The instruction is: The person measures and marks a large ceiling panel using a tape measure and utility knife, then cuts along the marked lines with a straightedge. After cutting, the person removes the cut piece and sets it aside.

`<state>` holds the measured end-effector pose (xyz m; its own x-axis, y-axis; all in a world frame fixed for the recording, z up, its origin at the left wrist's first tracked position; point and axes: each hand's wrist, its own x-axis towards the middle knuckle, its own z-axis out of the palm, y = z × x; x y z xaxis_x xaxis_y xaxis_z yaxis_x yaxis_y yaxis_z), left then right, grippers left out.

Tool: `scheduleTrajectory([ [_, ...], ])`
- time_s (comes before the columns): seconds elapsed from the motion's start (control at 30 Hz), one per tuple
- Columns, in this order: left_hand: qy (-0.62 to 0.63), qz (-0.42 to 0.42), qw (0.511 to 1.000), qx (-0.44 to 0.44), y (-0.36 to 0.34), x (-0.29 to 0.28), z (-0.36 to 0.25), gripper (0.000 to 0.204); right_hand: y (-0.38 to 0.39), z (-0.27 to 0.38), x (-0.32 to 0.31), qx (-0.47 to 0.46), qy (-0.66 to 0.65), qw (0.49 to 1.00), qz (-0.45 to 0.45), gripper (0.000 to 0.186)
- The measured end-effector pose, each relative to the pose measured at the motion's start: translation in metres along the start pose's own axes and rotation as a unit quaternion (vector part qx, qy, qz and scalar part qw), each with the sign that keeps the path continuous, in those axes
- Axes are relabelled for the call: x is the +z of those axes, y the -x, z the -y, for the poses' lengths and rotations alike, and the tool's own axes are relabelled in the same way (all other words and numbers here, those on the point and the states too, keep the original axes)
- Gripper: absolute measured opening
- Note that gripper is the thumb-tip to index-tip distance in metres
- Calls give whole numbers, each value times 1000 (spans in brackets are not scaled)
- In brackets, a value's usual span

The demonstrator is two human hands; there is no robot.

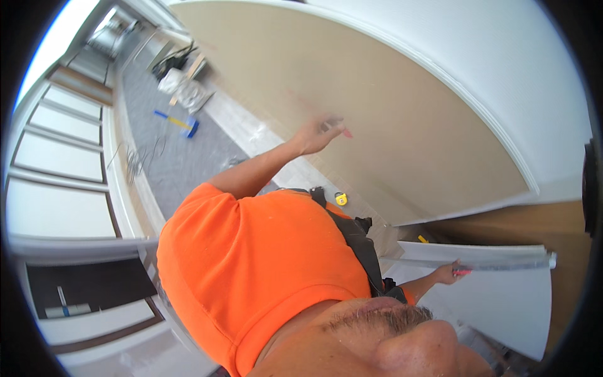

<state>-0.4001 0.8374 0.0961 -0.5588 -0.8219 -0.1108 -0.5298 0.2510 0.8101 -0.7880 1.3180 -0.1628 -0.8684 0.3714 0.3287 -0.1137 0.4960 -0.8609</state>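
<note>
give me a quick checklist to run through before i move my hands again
1. Left hand off the tan panel: cannot tell; it is in front of it, contact unclear.
2. Small red item secure at the left fingertips: cannot tell; blurred.
3. Right hand near the grey bar: ok; whether it presses on it is unclear.
4. Grey bar lying across the white board: ok.
5. Yellow tape measure in sight: ok, near the panel's edge.
6. Floor free of loose tools: not ok; a blue-and-yellow long-handled tool lies there.
</note>
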Motion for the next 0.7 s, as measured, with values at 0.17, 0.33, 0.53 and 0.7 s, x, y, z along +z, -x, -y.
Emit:
scheduleTrajectory([
  [0.17, -22, -123, 992, -23, -37, -70, 46, 57, 5, 6, -7, 37, 33, 997, -62, 77],
  [0.33, 46, -238, 970, -29, -58, -154, 95, 56, 47, 42, -10, 144, 15, 973, -178, 56],
  [0.53, 117, -337, 934, 7, -83, -265, 147, 55, 172, 113, 41, 97, -93, 974, -181, 39],
  [0.7, 123, -375, 919, 7, -110, -351, 238, 54, 293, 254, 100, -7, -97, 993, 68, 44],
])
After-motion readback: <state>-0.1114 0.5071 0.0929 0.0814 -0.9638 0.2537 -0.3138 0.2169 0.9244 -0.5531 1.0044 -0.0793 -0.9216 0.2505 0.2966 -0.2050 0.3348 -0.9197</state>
